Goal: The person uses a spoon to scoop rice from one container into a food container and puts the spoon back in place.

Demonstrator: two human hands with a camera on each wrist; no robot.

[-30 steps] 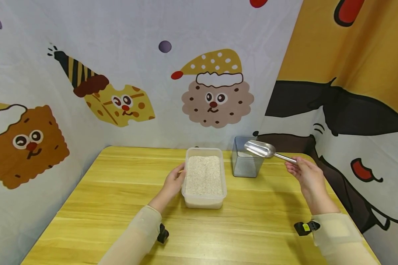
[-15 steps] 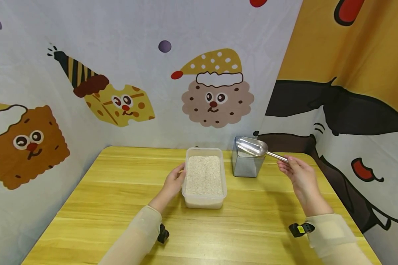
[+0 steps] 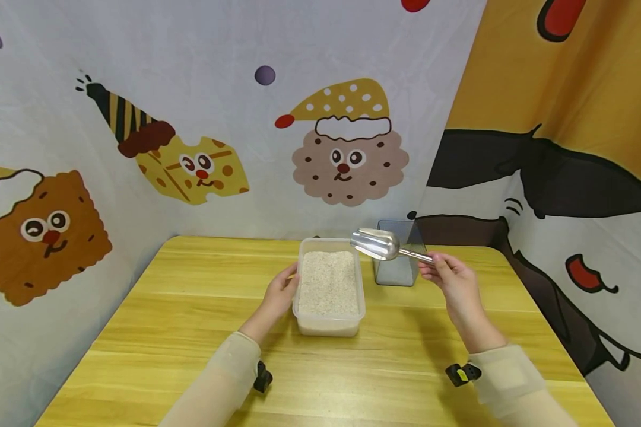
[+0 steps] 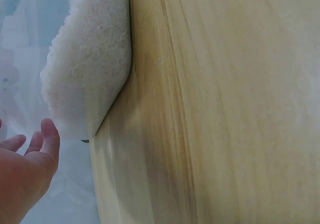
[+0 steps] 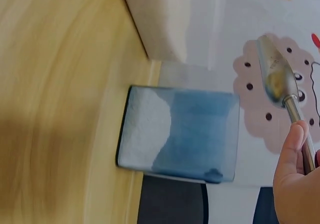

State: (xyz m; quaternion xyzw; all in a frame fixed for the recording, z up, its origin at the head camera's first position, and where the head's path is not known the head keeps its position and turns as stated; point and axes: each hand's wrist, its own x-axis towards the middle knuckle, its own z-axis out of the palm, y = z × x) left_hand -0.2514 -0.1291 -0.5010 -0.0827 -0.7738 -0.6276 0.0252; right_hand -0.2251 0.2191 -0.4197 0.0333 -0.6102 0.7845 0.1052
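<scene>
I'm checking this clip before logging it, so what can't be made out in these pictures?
- Scoop bowl contents: head view, its wall hides the inside; right wrist view too edge-on.
- Left hand fingertips: head view, hidden against the rice tub; left wrist view cuts the hand off.
- Grey container fill level: head view, partly behind the scoop; right wrist view blurred.

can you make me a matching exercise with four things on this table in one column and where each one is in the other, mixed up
Things:
1. metal scoop
2. rice tub
3. blue-grey container
4. left hand

Places:
A. against the tub's left side
B. at the table's back, right of the tub
C. held in the right hand, in the air
D. mid-table, full of rice

Pairs: 1-C, 2-D, 3-B, 4-A
</scene>
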